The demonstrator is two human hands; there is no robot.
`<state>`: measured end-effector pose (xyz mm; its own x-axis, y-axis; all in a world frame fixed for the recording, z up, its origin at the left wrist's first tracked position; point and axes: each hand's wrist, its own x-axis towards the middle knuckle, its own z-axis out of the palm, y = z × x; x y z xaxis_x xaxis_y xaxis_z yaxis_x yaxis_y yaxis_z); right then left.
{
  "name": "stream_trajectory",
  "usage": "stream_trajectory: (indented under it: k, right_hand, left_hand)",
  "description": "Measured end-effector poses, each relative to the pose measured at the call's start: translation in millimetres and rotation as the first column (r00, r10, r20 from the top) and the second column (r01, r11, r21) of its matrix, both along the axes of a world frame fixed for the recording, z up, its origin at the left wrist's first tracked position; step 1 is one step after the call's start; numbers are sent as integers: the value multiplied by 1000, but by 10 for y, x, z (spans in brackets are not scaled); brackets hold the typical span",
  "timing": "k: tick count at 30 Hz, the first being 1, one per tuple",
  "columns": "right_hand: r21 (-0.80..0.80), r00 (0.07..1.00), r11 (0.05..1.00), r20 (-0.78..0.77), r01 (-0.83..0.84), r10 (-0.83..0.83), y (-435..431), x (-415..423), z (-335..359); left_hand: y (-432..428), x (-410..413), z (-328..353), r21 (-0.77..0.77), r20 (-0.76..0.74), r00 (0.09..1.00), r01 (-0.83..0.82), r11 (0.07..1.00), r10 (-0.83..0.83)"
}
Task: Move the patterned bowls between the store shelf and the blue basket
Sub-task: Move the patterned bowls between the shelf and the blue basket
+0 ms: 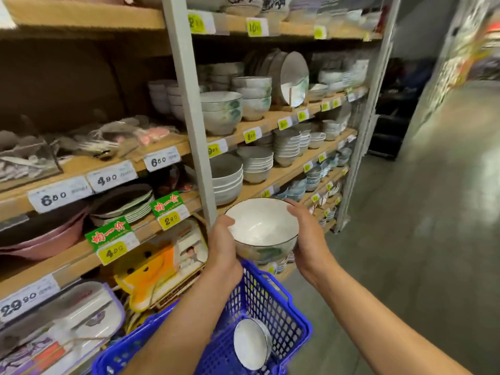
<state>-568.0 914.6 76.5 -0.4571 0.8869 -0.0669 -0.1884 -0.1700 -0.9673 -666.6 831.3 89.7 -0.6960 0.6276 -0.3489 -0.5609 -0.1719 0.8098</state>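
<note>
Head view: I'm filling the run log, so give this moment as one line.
held: patterned bowl | grip: left hand and right hand, opposite sides | where: above blue basket | basket: second bowl, tilted

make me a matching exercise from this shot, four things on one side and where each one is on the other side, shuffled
Things:
1. held bowl
2. second bowl
3. large plate
4. blue basket

Places:
a. propped on edge on a shelf
b. gripped between left hand and right hand
c. below both hands, next to the shelving
d. tipped on its side inside the basket

Pairs: 1-b, 2-d, 3-a, 4-c
</note>
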Motion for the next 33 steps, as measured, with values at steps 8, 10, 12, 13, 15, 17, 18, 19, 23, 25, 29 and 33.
stream_trajectory:
  k: [8, 10, 12, 13, 15, 17, 18, 19, 23, 25, 29, 33]
  right_hand:
    - [-19, 980, 994, -163, 112, -113, 841, 902, 351]
    - [2, 973, 991, -186, 136, -133, 1082, 1123, 424]
    - [50, 971, 990, -207, 134, -121, 1284, 1300, 486]
    - [54, 970, 989, -209, 141, -126, 1383, 1372, 504]
    - [38, 965, 988, -223, 150, -138, 1570, 1500, 567]
    - [33, 958, 985, -239, 169, -156, 1739, 1577, 620]
    - [28, 956, 982, -238, 184, -173, 1818, 1603, 638]
    - [13, 951, 979, -242, 202, -193, 1914, 1627, 657]
    - [-20, 930, 972, -285, 236, -232, 2246, 1605, 721]
    - [-4, 929, 976, -306, 219, -210, 2468, 1536, 765]
    - [46, 936, 989, -332, 139, -116, 2907, 1296, 884]
    - [46, 947, 994, -313, 96, -77, 3308, 974, 972]
  left_hand:
    - [949, 873, 311, 18, -110, 988, 110, 994, -108]
    - [1198, 1080, 361, 49, -137, 982, 137, 989, -129]
    - [1416, 1243, 404, 69, -164, 978, 145, 987, -132]
    - [1517, 1312, 425, 76, -171, 977, 141, 987, -127]
    - [1729, 1436, 461, 91, -182, 976, 136, 986, -118]
    - [1910, 1512, 504, 113, -219, 968, 151, 982, -123]
    - [1997, 1533, 518, 117, -243, 961, 162, 980, -129]
    - [2102, 1549, 531, 114, -263, 955, 171, 979, -137]
    - [2450, 1515, 591, 93, -289, 948, 169, 981, -136]
    - [2648, 1450, 627, 117, -311, 944, 156, 981, -113]
    - [3020, 1237, 678, 159, -380, 923, 133, 978, -64]
    - [3385, 913, 739, 200, -426, 905, 98, 975, -4]
